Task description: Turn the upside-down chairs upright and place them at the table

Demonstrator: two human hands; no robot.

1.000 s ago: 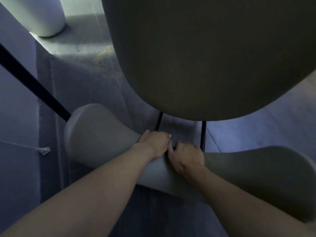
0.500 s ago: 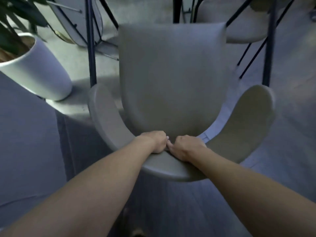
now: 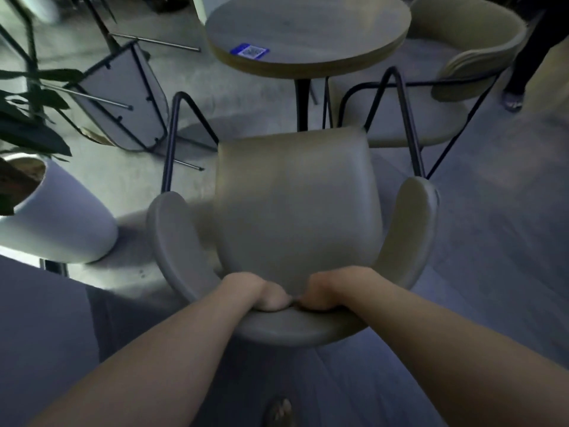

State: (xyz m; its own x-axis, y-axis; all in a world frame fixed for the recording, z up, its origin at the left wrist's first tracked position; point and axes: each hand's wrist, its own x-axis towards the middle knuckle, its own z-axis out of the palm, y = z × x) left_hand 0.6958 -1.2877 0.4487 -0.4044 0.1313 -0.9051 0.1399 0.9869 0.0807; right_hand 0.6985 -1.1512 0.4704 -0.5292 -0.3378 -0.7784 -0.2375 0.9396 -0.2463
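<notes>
Both hands curl side by side over the curved backrest at lower centre: left hand point(image 3: 266, 295), right hand point(image 3: 320, 294). The held chair point(image 3: 295, 211) stands upright just above them, facing the round table point(image 3: 308, 32) at top centre.

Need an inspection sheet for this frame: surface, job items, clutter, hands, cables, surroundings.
Surface: round table with a blue sticker; grey floor.
Job's things: held chair upright, seat facing the table; second chair upright at the table's right; third chair tipped over on the floor, legs sticking out.
Clutter: nothing seen on the table besides the sticker.
Hands: left hand and right hand side by side, grip closed on the held chair's backrest rim.
Cables: nothing seen.
Surroundings: white planter with a leafy plant at left; a bystander's foot at far right.
</notes>
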